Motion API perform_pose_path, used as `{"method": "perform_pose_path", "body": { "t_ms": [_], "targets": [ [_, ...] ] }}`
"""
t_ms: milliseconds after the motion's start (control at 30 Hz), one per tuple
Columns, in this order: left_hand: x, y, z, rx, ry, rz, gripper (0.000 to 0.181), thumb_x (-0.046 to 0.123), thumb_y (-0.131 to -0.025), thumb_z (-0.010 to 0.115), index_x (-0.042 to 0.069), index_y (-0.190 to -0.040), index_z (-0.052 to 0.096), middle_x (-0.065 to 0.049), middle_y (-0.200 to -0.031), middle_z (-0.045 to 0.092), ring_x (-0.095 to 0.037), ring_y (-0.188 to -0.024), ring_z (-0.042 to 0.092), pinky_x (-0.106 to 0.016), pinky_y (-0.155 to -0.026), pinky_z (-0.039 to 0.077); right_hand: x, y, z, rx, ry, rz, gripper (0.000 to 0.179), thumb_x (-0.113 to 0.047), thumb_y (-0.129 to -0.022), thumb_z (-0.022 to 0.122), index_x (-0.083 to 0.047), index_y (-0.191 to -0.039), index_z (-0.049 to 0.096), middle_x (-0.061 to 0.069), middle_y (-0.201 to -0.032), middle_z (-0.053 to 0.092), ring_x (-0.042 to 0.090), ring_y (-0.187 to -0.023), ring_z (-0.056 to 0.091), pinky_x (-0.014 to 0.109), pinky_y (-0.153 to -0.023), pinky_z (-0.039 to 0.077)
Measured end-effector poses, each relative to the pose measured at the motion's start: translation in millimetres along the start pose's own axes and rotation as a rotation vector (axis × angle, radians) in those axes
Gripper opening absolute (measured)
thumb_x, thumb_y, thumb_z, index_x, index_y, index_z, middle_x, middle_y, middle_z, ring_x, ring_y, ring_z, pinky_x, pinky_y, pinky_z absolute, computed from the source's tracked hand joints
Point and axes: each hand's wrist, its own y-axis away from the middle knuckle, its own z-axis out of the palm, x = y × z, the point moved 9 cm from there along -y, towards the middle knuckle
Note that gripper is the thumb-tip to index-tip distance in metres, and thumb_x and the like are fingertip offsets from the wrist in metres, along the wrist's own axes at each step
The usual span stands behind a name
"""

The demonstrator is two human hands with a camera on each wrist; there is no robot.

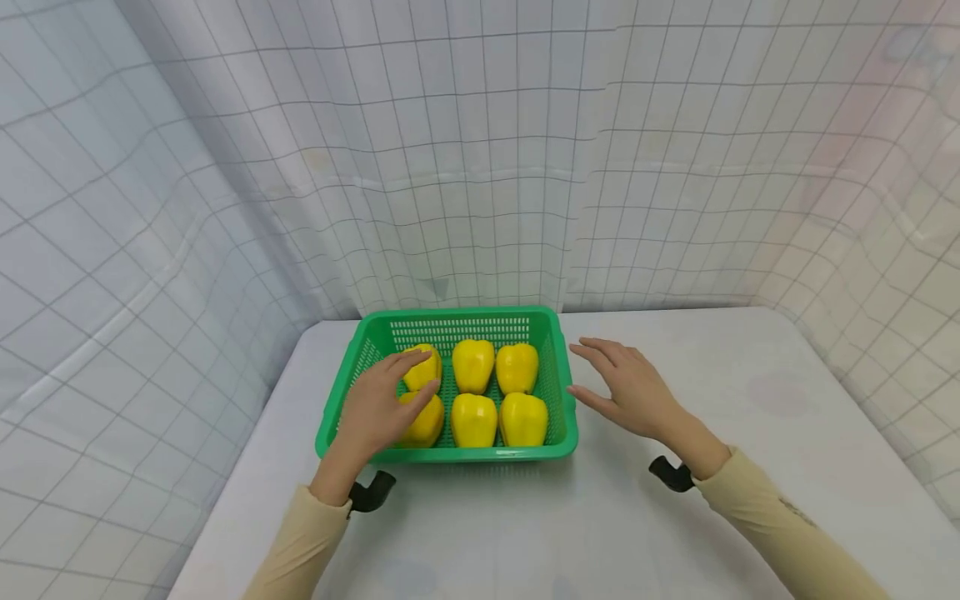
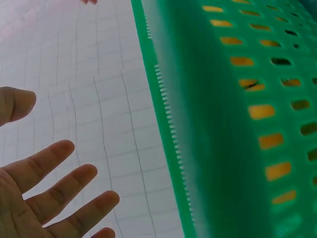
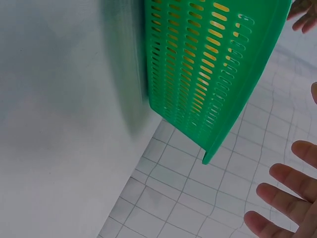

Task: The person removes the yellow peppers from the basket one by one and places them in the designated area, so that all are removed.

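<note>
A green plastic basket (image 1: 480, 454) with slotted walls stands on the white table and holds several yellow bell peppers (image 1: 474, 419), laid out in two rows. My left hand (image 1: 381, 407) hovers over the basket's left side with fingers spread, hiding part of the leftmost peppers. Its spread fingers (image 2: 57, 193) hold nothing in the left wrist view, above the basket's rim. My right hand (image 1: 630, 383) is just outside the basket's right wall, fingers extended toward the rim. In the right wrist view its fingers (image 3: 290, 191) are apart from the basket, with nothing between them.
White grid-patterned curtains (image 1: 480, 167) hang behind the table and along both sides. The white tabletop (image 1: 750, 400) extends to the right of the basket and in front of it. A black wrist mount (image 1: 372, 492) sits under the left wrist, another (image 1: 670, 474) under the right.
</note>
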Motion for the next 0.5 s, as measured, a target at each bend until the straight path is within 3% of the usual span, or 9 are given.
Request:
{"method": "perform_pose_path", "body": {
  "t_ms": [133,267,367,500],
  "targets": [
    [-33.7,11.1,-10.6,0.063,0.041,-0.116,0.040,0.031,-0.092,0.063,0.011,-0.127,0.061,-0.012,-0.128,0.057,-0.035,-0.113,0.053,-0.052,-0.081,0.046,-1,-4.2,3,-0.015,-0.047,0.023,0.054,-0.037,-0.089,0.066,-0.007,-0.132,0.053,0.011,-0.131,0.052,0.030,-0.115,0.050,0.049,-0.091,0.041],
    [-65.3,23.6,-13.2,0.090,0.057,-0.202,0.037,0.022,-0.095,0.060,0.008,-0.129,0.059,-0.018,-0.132,0.052,-0.040,-0.118,0.047,-0.058,-0.086,0.041,-3,-8.9,7,-0.031,-0.110,0.030,0.049,-0.033,-0.089,0.067,-0.006,-0.128,0.056,0.009,-0.125,0.056,0.027,-0.112,0.053,0.045,-0.090,0.044],
    [-83.1,32.9,-11.9,0.100,0.059,-0.234,0.038,0.014,-0.094,0.060,0.003,-0.130,0.057,-0.024,-0.135,0.046,-0.046,-0.122,0.039,-0.062,-0.093,0.033,-4,-12.0,10,-0.041,-0.147,0.033,0.044,-0.031,-0.089,0.067,-0.005,-0.124,0.059,0.008,-0.119,0.058,0.025,-0.108,0.054,0.042,-0.089,0.046],
    [-101.4,43.2,-10.6,0.111,0.063,-0.296,0.044,0.011,-0.093,0.060,-0.002,-0.135,0.050,-0.029,-0.137,0.040,-0.050,-0.123,0.035,-0.064,-0.093,0.030,-7,-15.7,13,-0.055,-0.172,0.040,0.041,-0.029,-0.089,0.069,-0.004,-0.121,0.061,0.009,-0.112,0.059,0.023,-0.101,0.055,0.039,-0.084,0.048]
  ]
}}
